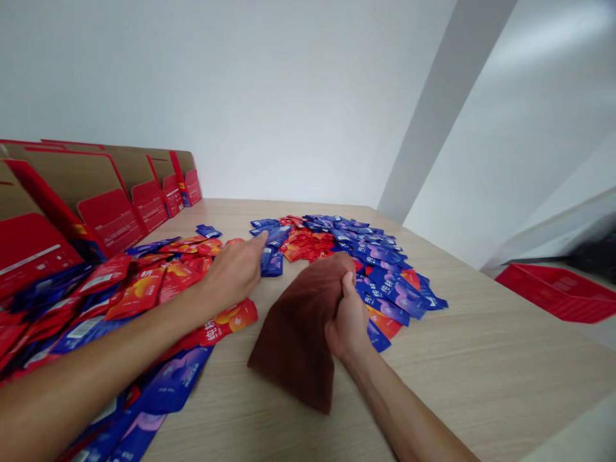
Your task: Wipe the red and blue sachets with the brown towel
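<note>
Nearest the lens, blue and red sachets [158, 385] lie heaped under the left forearm. Just right of them the right hand [347, 321] is closed around the edge of a brown cloth pouch [301, 333], which rests on the wooden table [481, 359] between the two hands. The left hand [235, 273] is loosely curled, its forefinger stretched out and touching a blue sachet [272, 262] lying ahead of it. Beyond both hands spreads another pile of sachets [356, 247]. Far to the left stand folded red-and-brown cartons [110, 205]; far right sits a red basket [558, 292].
</note>
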The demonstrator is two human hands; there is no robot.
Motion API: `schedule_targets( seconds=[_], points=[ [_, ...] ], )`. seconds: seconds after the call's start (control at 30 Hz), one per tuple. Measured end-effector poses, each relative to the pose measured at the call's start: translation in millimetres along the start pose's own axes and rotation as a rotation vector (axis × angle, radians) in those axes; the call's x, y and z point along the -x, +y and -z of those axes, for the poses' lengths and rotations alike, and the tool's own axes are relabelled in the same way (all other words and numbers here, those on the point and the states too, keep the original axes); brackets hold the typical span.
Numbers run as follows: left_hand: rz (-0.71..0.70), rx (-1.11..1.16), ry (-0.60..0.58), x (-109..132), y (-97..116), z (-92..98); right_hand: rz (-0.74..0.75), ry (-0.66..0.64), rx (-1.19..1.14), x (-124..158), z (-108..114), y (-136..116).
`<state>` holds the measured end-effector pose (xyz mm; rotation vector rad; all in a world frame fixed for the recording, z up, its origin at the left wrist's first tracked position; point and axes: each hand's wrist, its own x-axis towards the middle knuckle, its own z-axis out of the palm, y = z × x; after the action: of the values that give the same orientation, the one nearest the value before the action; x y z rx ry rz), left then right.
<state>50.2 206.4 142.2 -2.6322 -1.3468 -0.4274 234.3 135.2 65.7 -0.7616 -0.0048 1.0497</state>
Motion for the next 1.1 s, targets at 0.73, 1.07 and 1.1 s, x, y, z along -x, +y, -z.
schedule_targets(
  seconds=[0.73,1.07,1.1],
  points=[
    [-0.178,0.739,0.341,5.7,79.3,-78.2,-0.164,-0.424,0.04,25.6,12.4,34.2],
    [0.304,1.429,0.318,1.0,65.9,-47.0,0.007,-0.524,0.207,34.6,9.2,25.6],
    [0.351,1.516,0.315,0.0,64.2,-45.5,0.021,-0.536,0.22,33.7,9.2,24.0]
  ],
)
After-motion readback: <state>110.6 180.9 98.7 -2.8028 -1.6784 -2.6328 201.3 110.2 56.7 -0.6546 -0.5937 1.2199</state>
